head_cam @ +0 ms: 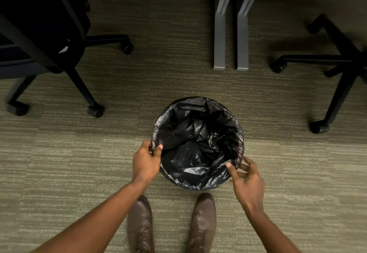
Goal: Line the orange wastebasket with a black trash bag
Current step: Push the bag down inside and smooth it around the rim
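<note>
At the rim, both hands (147, 163) pinch the black bag (198, 143).

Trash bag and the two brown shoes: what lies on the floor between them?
Nothing: in the head view only bare carpet separates the trash bag from the shoes.

One head-worn camera looks steeply down at the carpet (59, 163), near the person's shoes (141, 225) at bottom centre.
</note>
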Demonstrator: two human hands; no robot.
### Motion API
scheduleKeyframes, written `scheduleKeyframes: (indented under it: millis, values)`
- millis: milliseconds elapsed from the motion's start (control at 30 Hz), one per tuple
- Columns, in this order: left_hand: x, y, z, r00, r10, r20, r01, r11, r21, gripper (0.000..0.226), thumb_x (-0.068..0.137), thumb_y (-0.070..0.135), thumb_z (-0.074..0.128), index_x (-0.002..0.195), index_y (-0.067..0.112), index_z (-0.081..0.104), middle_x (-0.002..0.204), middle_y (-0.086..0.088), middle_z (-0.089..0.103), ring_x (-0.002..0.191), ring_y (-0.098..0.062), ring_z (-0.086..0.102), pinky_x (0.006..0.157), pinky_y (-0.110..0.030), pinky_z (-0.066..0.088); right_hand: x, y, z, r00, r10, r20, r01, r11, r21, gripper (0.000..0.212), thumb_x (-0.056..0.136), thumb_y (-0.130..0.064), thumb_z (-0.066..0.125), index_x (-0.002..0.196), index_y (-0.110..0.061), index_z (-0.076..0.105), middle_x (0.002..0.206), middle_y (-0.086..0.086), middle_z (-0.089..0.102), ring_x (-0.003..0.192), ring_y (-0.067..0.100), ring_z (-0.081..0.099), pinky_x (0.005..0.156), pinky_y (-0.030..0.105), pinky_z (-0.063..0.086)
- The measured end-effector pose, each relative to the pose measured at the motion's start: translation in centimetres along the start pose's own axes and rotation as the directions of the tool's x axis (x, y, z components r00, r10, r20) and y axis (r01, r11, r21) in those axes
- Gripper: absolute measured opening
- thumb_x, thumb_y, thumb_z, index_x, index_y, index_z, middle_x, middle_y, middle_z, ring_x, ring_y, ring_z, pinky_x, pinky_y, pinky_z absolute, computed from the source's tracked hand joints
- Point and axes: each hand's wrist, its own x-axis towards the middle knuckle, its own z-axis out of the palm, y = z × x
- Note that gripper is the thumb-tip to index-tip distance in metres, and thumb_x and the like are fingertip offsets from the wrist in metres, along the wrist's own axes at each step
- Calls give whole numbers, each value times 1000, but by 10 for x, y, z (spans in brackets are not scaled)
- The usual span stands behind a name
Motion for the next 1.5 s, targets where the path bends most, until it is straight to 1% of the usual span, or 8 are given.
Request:
scheduleKeyframes:
  millis: [200, 433, 667, 767, 933, 1033, 1233, 1500]
  values:
    - [-4, 9, -3, 998, 67, -3, -67, 994, 89, 20, 106, 29, 71, 102, 10, 66, 77, 3, 71, 61, -12, 64, 46, -15, 45, 3, 6, 22, 992, 125, -30, -116, 971, 211, 52, 99, -26, 77, 145, -12, 59, 119, 12, 81, 102, 29, 79, 90, 56, 66]
    - [13, 40, -6, 991, 127, -40, -124, 990, 68, 23, 105, 29, 72, 95, 9, 66, 71, 0, 71, 60, -18, 65, 51, -30, 49, 47, -14, 15, 996, 82, -39, -68, 955, 289, 43, 99, -26, 77, 137, -13, 63, 108, 8, 81, 105, 29, 78, 89, 58, 65]
    - [81, 109, -4, 988, 139, -68, -132, 987, 88, 27, 105, 39, 71, 100, 12, 72, 72, 5, 69, 60, -15, 63, 49, -27, 44, 121, -77, 2, 1000, 10, -24, -1, 935, 354, 44, 100, -21, 77, 138, -9, 60, 119, 6, 80, 105, 24, 79, 90, 56, 66]
    - [113, 141, -2, 992, 108, -69, -102, 992, 80, 36, 103, 43, 72, 114, 10, 79, 93, -9, 80, 76, -27, 71, 63, -34, 55, 155, -101, -2, 999, -28, -38, 38, 964, 263, 39, 99, -27, 78, 130, -9, 64, 111, 2, 81, 100, 24, 79, 90, 54, 65]
    - [160, 183, 8, 990, 138, -35, -135, 988, 74, 39, 106, 42, 67, 120, 6, 77, 116, -18, 81, 101, -35, 76, 73, -35, 47, 210, -138, -8, 994, -87, -61, 99, 968, 229, 30, 96, -28, 81, 120, -15, 70, 104, -2, 81, 99, 24, 79, 86, 41, 64]
    - [180, 201, 11, 987, 159, -7, -158, 984, 85, 43, 108, 42, 64, 124, 5, 76, 119, -19, 80, 107, -38, 76, 78, -39, 55, 237, -159, -8, 996, -84, -11, 84, 960, 266, 36, 99, -25, 78, 129, -11, 64, 114, 5, 81, 99, 26, 80, 88, 48, 67]
    - [200, 222, 20, 972, 234, -31, -229, 966, 118, 41, 107, 36, 67, 118, -2, 77, 117, -24, 79, 110, -40, 75, 80, -39, 53, 265, -178, -9, 992, -120, -38, 123, 987, 105, 26, 99, -28, 76, 115, -7, 71, 112, 14, 81, 101, 35, 78, 89, 57, 64]
    - [211, 220, 26, 981, 196, -7, -193, 970, 148, 45, 105, 37, 69, 120, -5, 75, 119, -26, 79, 112, -42, 75, 91, -50, 61, 270, -168, -1, 983, -172, -63, 169, 984, -52, 31, 100, -31, 75, 115, -4, 73, 100, 9, 79, 91, 27, 73, 61, 26, 47]
